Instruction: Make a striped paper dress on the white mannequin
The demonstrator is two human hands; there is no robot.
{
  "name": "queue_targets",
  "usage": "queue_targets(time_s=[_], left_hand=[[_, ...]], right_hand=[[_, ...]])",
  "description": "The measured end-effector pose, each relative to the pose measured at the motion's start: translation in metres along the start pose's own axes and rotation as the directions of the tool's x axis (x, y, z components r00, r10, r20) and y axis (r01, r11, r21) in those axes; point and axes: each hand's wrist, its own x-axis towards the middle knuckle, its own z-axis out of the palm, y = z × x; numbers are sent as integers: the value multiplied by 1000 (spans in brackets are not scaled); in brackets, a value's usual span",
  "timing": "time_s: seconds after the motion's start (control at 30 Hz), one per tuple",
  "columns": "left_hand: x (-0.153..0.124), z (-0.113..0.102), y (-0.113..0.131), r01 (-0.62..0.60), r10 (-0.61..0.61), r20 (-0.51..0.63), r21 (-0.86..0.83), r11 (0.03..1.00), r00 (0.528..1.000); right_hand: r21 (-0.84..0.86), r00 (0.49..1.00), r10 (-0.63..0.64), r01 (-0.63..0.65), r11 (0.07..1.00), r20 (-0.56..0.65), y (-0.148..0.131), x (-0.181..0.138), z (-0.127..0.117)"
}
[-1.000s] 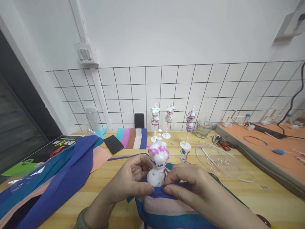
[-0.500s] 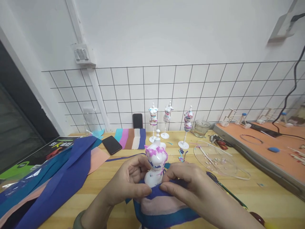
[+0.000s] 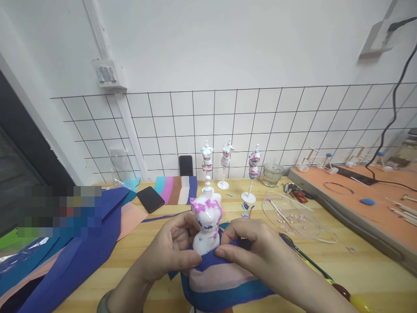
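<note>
A small white mannequin (image 3: 208,213) with pink and dark blue patches stands upright between my hands. Around its lower part hangs a striped cloth (image 3: 221,278) in dark blue, pale pink and teal. My left hand (image 3: 176,248) pinches the cloth's upper edge at the mannequin's left side, thumb in front. On the other side, my right hand (image 3: 247,248) has thumb and forefinger closed on the same blue edge. The cloth hides most of the mannequin's base.
Three more small mannequins (image 3: 254,165) stand behind, near a glass bowl (image 3: 273,174). Left lie a black phone (image 3: 150,199) and large fabric pieces (image 3: 97,239). To the right are a clear plate (image 3: 289,217) with beads, scissors (image 3: 306,252) and an orange board (image 3: 352,187).
The view has shifted slightly, so everything sits a little further left. Both hands keep nearly the same hold on the cloth at the mannequin.
</note>
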Motion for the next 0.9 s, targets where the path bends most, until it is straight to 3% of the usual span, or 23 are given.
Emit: queue_targets(time_s=[0.3, 0.5, 0.73, 0.9], left_hand=[[0, 2, 2, -12, 12, -10, 19, 1000, 1000], [-1, 4, 3, -11, 11, -2, 13, 1000, 1000], [0, 4, 0, -4, 4, 24, -4, 1000, 1000], [1, 0, -6, 33, -32, 5, -70, 997, 999]], right_hand=[[-12, 999, -30, 30, 999, -16, 1, -1, -1], [49, 1000, 26, -26, 998, -2, 1, 1, -2], [248, 995, 101, -104, 963, 28, 8, 7, -1], [432, 993, 74, -109, 895, 97, 16, 11, 1]])
